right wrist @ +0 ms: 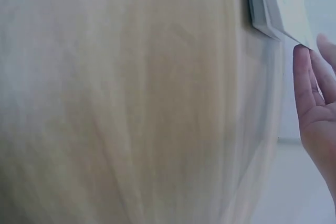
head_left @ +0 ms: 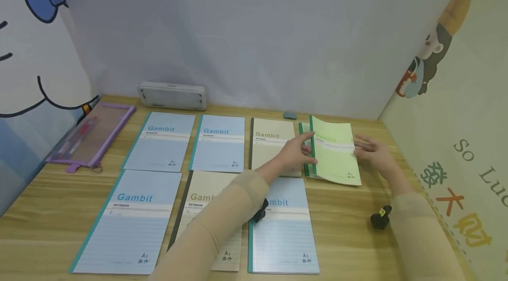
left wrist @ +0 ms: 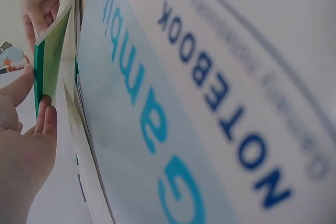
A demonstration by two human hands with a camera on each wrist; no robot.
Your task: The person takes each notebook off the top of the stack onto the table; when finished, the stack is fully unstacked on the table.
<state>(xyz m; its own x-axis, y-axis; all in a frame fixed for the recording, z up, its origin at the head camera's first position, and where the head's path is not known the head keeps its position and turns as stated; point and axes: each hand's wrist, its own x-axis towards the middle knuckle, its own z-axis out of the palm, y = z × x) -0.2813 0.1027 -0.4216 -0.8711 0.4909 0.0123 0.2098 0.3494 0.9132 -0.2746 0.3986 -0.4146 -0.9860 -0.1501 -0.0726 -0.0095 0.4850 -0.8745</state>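
A light green notebook (head_left: 335, 148) with a dark green spine is raised slightly at a tilt over another green-spined notebook (head_left: 306, 170), mostly hidden beneath it. My left hand (head_left: 295, 154) pinches the raised notebook's spine; in the left wrist view, thumb and fingertips (left wrist: 46, 100) lie on opposite sides of that spine. At its right edge is my right hand (head_left: 373, 153), the edge between thumb and fingers. The right wrist view shows those fingers (right wrist: 303, 72) right at the cover's corner. A beige notebook (head_left: 271, 129) lies just left, partly behind my left hand.
Blue notebooks (head_left: 168, 144) and another beige one (head_left: 210, 184) lie in two rows on the wooden table (head_left: 341, 245). A pale case (head_left: 172, 96), a small grey block (head_left: 290, 115) and a purple-edged mesh pouch (head_left: 101, 133) with pens sit toward the back. White cloth (head_left: 246, 43) hangs behind.
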